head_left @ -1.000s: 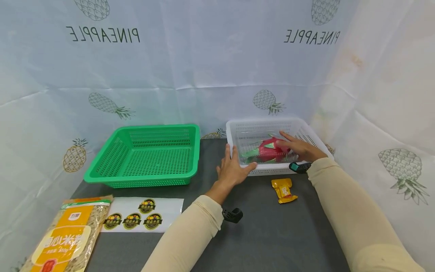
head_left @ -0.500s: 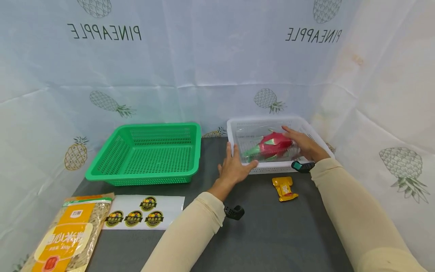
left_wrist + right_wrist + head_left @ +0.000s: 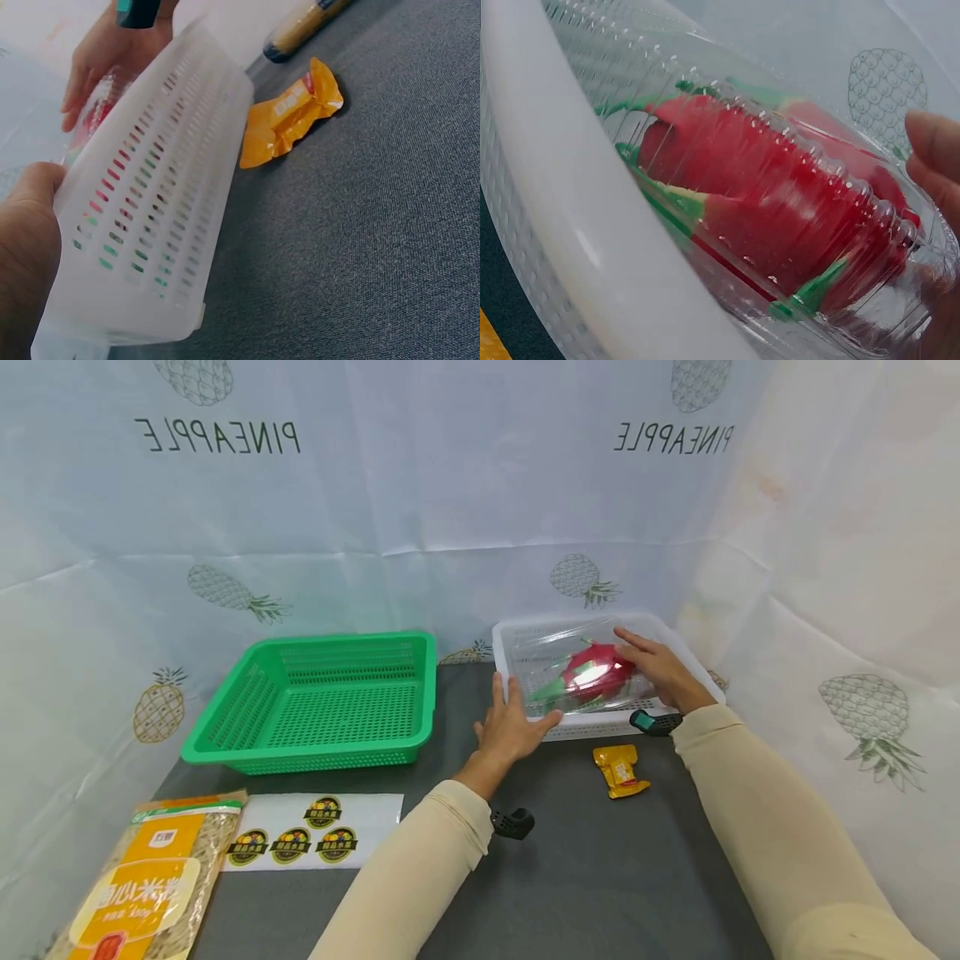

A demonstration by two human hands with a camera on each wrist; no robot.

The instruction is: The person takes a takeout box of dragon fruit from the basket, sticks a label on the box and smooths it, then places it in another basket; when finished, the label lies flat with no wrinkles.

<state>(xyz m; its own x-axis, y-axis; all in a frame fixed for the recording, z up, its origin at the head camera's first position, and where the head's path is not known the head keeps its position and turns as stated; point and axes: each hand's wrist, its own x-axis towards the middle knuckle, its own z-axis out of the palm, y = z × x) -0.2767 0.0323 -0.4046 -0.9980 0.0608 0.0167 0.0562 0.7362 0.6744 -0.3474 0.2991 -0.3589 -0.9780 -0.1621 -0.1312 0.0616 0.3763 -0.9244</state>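
Note:
A clear plastic box [image 3: 543,647] with a red and green dragon fruit [image 3: 597,672] inside tilts within the white basket [image 3: 558,732]. My right hand [image 3: 660,670] grips the box's right end; the right wrist view shows the ridged clear wall over the dragon fruit [image 3: 757,195], with fingers [image 3: 934,142] at that end. My left hand [image 3: 510,727] rests at the basket's front left corner, fingers spread along the left side and the thumb [image 3: 37,180] at the front rim.
An orange foil packet [image 3: 621,771] lies in front of the white basket. To the left stands a green basket [image 3: 315,752], with a white sticker sheet [image 3: 382,822] and a bag of rice noodles [image 3: 150,877] before it. A printed curtain [image 3: 450,485] hangs behind.
My right hand has tipped the clear box, lifting its far edge, and the dragon fruit has shifted in view with it. My left hand stays at the basket corner.

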